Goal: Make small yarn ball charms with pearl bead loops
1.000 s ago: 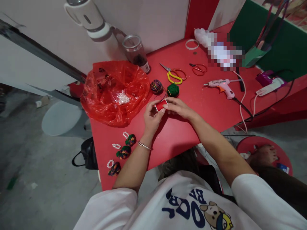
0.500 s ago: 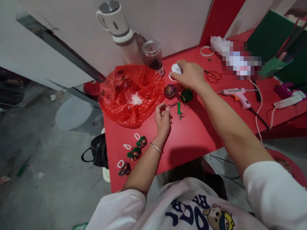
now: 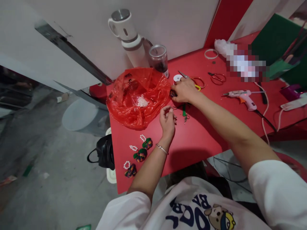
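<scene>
Spool, white-ended (image 3: 177, 78), on the red table (image 3: 192, 137), upright by the look of it, right behind the person's right hand (image 3: 184, 91). Can't tell from here if the fingers touch it. Right arm stretched out across the table, palm down. Fingertips at the variegated yarn ball (image 3: 172, 93), which is mostly covered; can't tell whether the hand grips it or only lies over it. Scissors (image 3: 198, 88) poke out beyond that hand, blade past the knuckles, yellow grip partly hidden.

Left hand (image 3: 167, 121) low on the table, palm turned inward, fingers loosely curled, no object visible in it; can't tell if the fingertips pinch a thread. Silver-toned bracelet (image 3: 162, 149) on that wrist. Green strip (image 3: 184, 110) with loose thread ends between the two hands, nearer the person than the right one.

Left of the hands: red plastic bag (image 3: 136, 119), mouth open, clear packet of pearl beads (image 3: 142, 101) inside. Three pompoms in green and mixed yarn, each with a bead loop, in a slanted row by the left forearm: top pompom (image 3: 147, 143), middle pompom (image 3: 140, 155), bottom pompom (image 3: 130, 171). Behind the bag: lidded jar (image 3: 159, 60), white blender (image 3: 133, 44).

Right side: red-handled cutters (image 3: 214, 75), then pink glue gun (image 3: 242, 95) lying flat, nozzle toward the hands.
</scene>
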Demonstrator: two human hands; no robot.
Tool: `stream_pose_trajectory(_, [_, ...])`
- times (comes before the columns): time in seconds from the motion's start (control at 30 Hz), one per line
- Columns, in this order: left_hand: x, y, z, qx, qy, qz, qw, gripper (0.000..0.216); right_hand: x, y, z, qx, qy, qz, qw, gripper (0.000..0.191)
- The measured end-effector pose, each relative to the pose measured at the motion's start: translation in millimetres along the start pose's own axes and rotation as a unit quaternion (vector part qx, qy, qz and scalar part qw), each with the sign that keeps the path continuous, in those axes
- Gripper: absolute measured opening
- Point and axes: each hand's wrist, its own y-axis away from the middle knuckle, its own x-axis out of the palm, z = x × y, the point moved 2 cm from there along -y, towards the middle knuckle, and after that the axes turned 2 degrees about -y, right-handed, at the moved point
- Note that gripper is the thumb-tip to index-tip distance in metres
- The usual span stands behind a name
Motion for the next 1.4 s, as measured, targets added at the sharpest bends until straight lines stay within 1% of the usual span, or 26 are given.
stream_pose_trajectory(0.07, [0,0,-1,-0.003,0.002,0.001,1.0,0.039,0,-2,5,0.008,0.012,0.012,1.0,0.044])
stream_pose_trajectory(0.1, [0,-1,-2,-0.004,0.006,0.002,1.0,0.04,-1,-1,7,0.015,0.006,0.005,1.0,0.043])
stream_pose_trajectory(0.2, [0,-1,-6,0.0,0.038,0.006,0.999,0.049,-7,15,11,0.031,-0.046,-0.047,0.997,0.045])
stream_pose_trajectory(0.27, [1,-1,-9,0.002,0.075,0.013,0.997,0.056,-8,33,15,0.023,-0.123,-0.087,0.988,0.052])
stream_pose_trajectory(0.37, [2,-2,-12,-0.015,0.133,0.042,0.99,0.06,-1,59,22,-0.025,-0.246,-0.119,0.962,0.059])
stream_pose_trajectory(0.43, [3,-4,-13,-0.021,0.151,0.056,0.987,0.058,10,72,28,-0.079,-0.288,-0.121,0.947,0.063])
stream_pose_trajectory(0.5, [2,-5,-12,-0.017,0.148,0.048,0.988,0.053,22,81,33,-0.121,-0.315,-0.13,0.932,0.074])
stream_pose_trajectory(0.57, [2,-6,-12,-0.015,0.141,0.035,0.989,0.049,32,88,34,-0.122,-0.359,-0.151,0.913,0.086])
stream_pose_trajectory(0.63, [1,-6,-13,-0.022,0.144,0.033,0.989,0.048,41,94,32,-0.089,-0.421,-0.153,0.889,0.094])
stream_pose_trajectory(0.7, [1,-5,-16,-0.034,0.147,0.033,0.988,0.048,52,101,29,-0.059,-0.487,-0.103,0.865,0.089])
stream_pose_trajectory(0.77, [1,-4,-18,-0.055,0.143,0.033,0.988,0.049,61,110,25,-0.034,-0.538,-0.046,0.841,0.067])
stream_pose_trajectory(0.8, [1,-4,-18,-0.069,0.143,0.032,0.987,0.05,65,115,22,-0.02,-0.559,-0.038,0.828,0.055])
stream_pose_trajectory(0.83, [0,-4,-19,-0.084,0.146,0.032,0.985,0.051,67,121,18,-0.004,-0.577,-0.047,0.816,0.046])
stream_pose_trajectory(0.87, [0,-4,-19,-0.097,0.153,0.033,0.983,0.052,67,126,14,0.013,-0.591,-0.071,0.803,0.04])
stream_pose_trajectory(0.93, [0,-5,-20,-0.116,0.177,0.028,0.977,0.051,66,137,7,0.039,-0.606,-0.116,0.786,0.035])
stream_pose_trajectory(0.97, [-1,-5,-21,-0.122,0.187,0.026,0.974,0.05,66,142,4,0.048,-0.607,-0.13,0.783,0.034])
stream_pose_trajectory(1.03, [-3,-6,-22,-0.132,0.204,0.029,0.97,0.049,66,149,0,0.049,-0.597,-0.131,0.79,0.032])
stream_pose_trajectory(1.1, [-5,-7,-24,-0.146,0.219,0.051,0.963,0.049,69,153,-3,0.042,-0.571,-0.122,0.81,0.03])
stream_pose_trajectory(1.17, [-7,-7,-25,-0.166,0.228,0.072,0.957,0.052,73,156,-4,0.04,-0.516,-0.13,0.846,0.026])
stream_pose_trajectory(1.23, [-8,-8,-25,-0.177,0.234,0.065,0.954,0.055,75,158,-7,0.066,-0.445,-0.178,0.875,0.025])
stream_pose_trajectory(1.27, [-9,-8,-24,-0.177,0.237,0.054,0.954,0.055,74,159,-9,0.091,-0.415,-0.217,0.879,0.026])
stream_pose_trajectory(1.3, [-8,-9,-24,-0.175,0.24,0.043,0.954,0.054,73,161,-11,0.121,-0.396,-0.26,0.873,0.027])
stream_pose_trajectory(1.33, [-8,-9,-24,-0.172,0.241,0.033,0.955,0.053,72,162,-13,0.149,-0.392,-0.299,0.857,0.029])
stream_pose_trajectory(1.37, [-7,-9,-24,-0.17,0.24,0.025,0.955,0.052,70,164,-15,0.173,-0.409,-0.33,0.833,0.03])
stream_pose_trajectory(1.4, [-6,-9,-25,-0.171,0.235,0.016,0.957,0.051,70,164,-16,0.191,-0.445,-0.35,0.802,0.032])
